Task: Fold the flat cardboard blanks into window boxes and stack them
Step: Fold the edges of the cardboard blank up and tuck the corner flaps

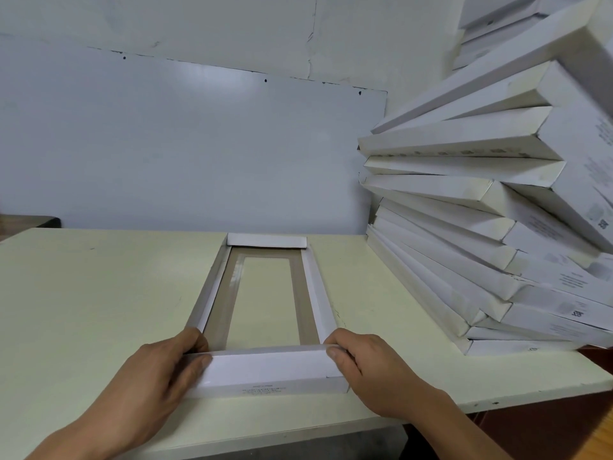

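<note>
Lying on counter (99, 293): window box (265, 313), long and narrow, white outside, brown card inside, running away from the person.
Window: clear rectangular pane in the base, pale counter showing through.
Walls: both long sides and far end flap raised; near end wall folded up, small print on its face.
Left hand (156, 376): fingers curled round the near-left corner, thumb on the near wall.
Right hand (371, 366): pinching the near-right corner.
Stack of folded boxes (481, 227): at right, fanned and leaning.
</note>
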Tool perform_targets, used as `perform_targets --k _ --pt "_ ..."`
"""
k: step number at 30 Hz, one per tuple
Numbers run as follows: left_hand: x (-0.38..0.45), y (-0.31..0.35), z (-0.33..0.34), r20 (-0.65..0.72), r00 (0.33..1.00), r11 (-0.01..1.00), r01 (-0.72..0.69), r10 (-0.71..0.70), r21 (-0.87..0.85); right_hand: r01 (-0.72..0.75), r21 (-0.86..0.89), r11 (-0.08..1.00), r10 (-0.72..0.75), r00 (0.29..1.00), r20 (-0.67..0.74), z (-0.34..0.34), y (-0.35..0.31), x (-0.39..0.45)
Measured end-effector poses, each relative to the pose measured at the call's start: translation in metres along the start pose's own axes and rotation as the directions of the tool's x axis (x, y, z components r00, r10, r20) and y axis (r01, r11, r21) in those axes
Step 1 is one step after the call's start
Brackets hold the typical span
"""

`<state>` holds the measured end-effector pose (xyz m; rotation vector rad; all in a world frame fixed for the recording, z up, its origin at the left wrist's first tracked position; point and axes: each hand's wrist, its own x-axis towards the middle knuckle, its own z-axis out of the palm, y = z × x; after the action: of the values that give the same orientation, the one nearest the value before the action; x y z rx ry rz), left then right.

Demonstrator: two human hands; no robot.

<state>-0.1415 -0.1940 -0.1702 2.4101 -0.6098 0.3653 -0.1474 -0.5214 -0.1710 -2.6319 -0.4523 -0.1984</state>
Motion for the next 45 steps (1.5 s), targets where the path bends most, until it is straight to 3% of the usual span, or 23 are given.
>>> perform_targets --k 22,28,35,42,45 --pt "0.001 0.001 0.003 -0.051 0.999 0.997 0.008 -0.004 0.076 -0.012 -0.009 1.0 0.012 0.997 -0.072 0.008 0.002 0.005" --pt "0.001 0.005 0.008 -0.062 0.998 0.992 0.015 -0.007 0.128 -0.05 0.126 0.991 0.062 0.993 -0.095 0.011 0.001 0.004" --pt "0.001 0.003 0.011 -0.065 0.997 0.989 0.046 -0.038 0.137 -0.061 0.141 0.988 0.077 0.991 -0.113 0.013 0.0 0.006" --pt "0.001 0.001 0.014 -0.073 0.996 0.99 0.064 -0.055 0.123 -0.093 0.088 0.992 0.101 0.991 -0.087 0.011 -0.002 0.007" --pt "0.001 0.0 0.016 -0.077 0.996 0.988 0.065 -0.055 0.138 -0.106 0.169 0.98 0.114 0.993 -0.036 0.008 -0.003 0.009"
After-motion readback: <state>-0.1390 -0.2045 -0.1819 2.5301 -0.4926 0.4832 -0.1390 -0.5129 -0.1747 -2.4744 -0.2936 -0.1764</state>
